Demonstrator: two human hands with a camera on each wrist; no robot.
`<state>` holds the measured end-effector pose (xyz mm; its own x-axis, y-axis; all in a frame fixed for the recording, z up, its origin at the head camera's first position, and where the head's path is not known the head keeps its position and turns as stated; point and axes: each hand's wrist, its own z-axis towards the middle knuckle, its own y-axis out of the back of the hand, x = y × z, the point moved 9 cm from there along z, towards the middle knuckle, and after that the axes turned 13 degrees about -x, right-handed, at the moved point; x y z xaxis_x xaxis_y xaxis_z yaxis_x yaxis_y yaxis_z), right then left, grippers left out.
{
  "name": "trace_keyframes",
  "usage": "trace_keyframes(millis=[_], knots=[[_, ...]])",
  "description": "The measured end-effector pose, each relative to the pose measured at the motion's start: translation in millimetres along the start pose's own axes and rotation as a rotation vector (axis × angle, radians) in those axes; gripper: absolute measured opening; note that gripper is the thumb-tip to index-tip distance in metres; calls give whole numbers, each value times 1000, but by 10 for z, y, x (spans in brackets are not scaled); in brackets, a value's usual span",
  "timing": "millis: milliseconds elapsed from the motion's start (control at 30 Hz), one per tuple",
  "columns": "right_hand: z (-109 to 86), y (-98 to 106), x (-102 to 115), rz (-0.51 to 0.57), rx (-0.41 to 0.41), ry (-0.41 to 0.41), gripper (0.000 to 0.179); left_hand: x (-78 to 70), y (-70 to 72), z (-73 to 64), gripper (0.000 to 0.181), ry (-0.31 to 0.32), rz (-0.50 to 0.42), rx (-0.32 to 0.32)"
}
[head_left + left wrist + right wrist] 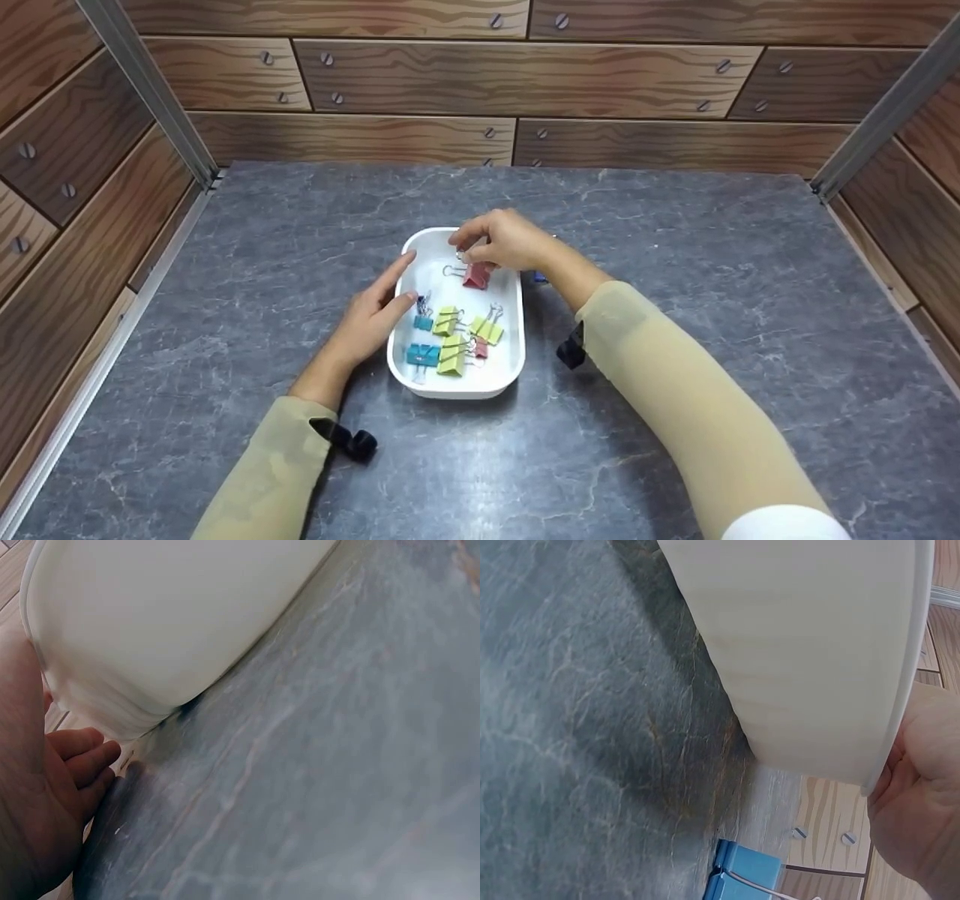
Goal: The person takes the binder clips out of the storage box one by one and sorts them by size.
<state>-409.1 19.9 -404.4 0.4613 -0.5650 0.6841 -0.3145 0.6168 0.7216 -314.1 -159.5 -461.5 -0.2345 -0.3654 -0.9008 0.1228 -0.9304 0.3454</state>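
Note:
A white plastic tray (457, 391) holds several binder clips. My right hand (510, 241) reaches over its far right side, thumb and fingertips pinching a red binder clip (475, 276) at its wire handle. My left hand (367, 319) rests against the tray's left side, index finger and thumb stretched to the rim. In the left wrist view, its other fingers (86, 757) lie loosely beside the outer wall. Nearer in the tray are yellow-green clips (451, 355), teal clips (423, 354), a small dark clip (421, 304) and a smaller red clip (480, 348).
A blue binder clip (751, 870) lies on the table outside the tray's right side, mostly hidden by the right forearm in the head view. The grey marbled table (675, 247) is bounded by wood-patterned walls (480, 79) at the back and both sides.

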Motion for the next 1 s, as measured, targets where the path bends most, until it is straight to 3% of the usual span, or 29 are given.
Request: trace_keyframes(millis=[333, 600, 1000], knots=[[20, -26, 33, -88, -8, 62, 30, -9, 6, -4, 61, -3, 2, -3], [16, -32, 49, -130, -12, 63, 28, -15, -1, 1, 61, -4, -4, 3], [7, -16, 52, -95, -45, 52, 18, -20, -5, 0, 62, -3, 3, 2]])
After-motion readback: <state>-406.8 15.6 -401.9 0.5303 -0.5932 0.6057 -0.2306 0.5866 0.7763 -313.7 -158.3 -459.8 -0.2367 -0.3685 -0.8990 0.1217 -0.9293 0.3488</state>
